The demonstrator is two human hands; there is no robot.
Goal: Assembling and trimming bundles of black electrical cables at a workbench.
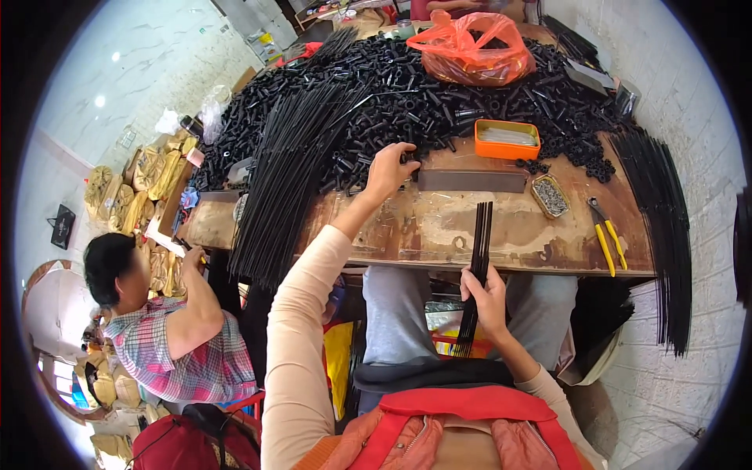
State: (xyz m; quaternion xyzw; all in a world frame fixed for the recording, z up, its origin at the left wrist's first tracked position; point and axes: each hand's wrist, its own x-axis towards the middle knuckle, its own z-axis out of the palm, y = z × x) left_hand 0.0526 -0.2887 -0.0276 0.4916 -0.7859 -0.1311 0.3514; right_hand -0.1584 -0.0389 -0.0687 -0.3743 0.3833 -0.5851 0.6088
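Note:
My left hand [389, 169] reaches over the table to the near edge of a big heap of small black plastic parts [439, 113]. Its thumb and fingers are curled together around a small black part, mostly hidden by the fingers. My right hand [487, 298] is closed around a few thin black rods [482, 231], held upright in front of my lap at the table's near edge. Just right of my left hand lies a flat grey-brown bar [474, 181]. A large bundle of similar long black rods [286, 172] lies left of my left forearm.
An orange box [507, 149] of thin pale pieces, a small tray of metal bits [550, 196] and yellow-handled pliers [607, 235] stand on the right. A red plastic bag [474, 59] sits on the heap. More rods [658, 227] overhang the right edge. A co-worker [184, 337] sits at left.

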